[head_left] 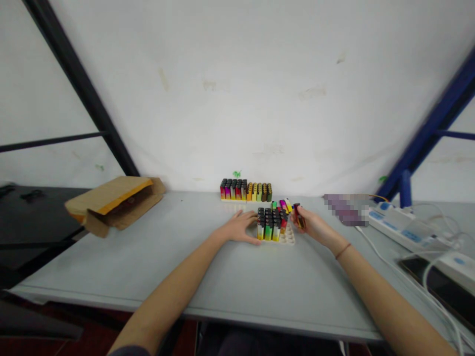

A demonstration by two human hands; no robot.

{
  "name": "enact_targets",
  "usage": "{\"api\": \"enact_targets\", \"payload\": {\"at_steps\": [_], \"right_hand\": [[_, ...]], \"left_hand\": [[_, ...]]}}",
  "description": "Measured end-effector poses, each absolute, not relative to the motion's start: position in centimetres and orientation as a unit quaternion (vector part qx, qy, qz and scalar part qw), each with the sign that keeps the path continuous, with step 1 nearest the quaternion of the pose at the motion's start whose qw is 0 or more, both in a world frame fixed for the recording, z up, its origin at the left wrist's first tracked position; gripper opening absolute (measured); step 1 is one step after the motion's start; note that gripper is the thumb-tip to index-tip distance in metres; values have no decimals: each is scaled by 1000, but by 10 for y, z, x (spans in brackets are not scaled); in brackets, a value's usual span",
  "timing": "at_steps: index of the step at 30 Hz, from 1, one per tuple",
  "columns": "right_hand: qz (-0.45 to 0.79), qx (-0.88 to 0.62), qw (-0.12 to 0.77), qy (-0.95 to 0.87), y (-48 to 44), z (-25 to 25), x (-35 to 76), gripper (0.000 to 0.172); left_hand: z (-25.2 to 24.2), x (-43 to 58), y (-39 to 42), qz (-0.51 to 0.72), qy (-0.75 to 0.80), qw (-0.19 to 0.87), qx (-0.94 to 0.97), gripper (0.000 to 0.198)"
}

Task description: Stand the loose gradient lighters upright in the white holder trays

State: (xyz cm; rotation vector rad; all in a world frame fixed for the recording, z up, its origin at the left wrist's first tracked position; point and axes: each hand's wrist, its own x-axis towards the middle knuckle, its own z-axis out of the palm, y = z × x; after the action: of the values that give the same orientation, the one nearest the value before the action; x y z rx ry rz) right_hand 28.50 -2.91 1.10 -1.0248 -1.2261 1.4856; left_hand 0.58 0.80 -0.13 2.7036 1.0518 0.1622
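Observation:
Several upright lighters (pixel 268 230) with black tops stand in rows in a white tray with round holes (pixel 288 237). Holes show at the tray's front right corner. At its left side is my left hand (pixel 241 227), fingers apart, thumb near the front corner; it seems to touch the tray or its lighters. My right hand (pixel 308 222) is closed on a dark red lighter (pixel 298 215), just right of the tray and a little above table height. Loose lighters (pixel 285 205), purple, yellow and green, lie behind the tray.
Against the wall stand two filled groups, black-topped lighters (pixel 233 190) and yellow-and-brown ones (pixel 260 191). An open brown paper package (pixel 118 198) lies left. At right are a purple item (pixel 345 207), a white power strip (pixel 404 232), cables and a dark phone (pixel 441 284).

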Motion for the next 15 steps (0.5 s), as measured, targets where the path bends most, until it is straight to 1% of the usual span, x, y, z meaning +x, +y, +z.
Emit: {"api": "enact_targets", "payload": {"at_steps": [8,12,15], "right_hand": [[624,-430,488,-433,-26,3,278,49],[604,-478,493,-404,-28,3,276,45],[602,-496,500,-375,-31,6,275,39]], "left_hand": [[0,6,8,52,364,120,922,99],[-2,5,9,56,360,123,923,99],[-3,4,10,61,358,122,924,98]]}}
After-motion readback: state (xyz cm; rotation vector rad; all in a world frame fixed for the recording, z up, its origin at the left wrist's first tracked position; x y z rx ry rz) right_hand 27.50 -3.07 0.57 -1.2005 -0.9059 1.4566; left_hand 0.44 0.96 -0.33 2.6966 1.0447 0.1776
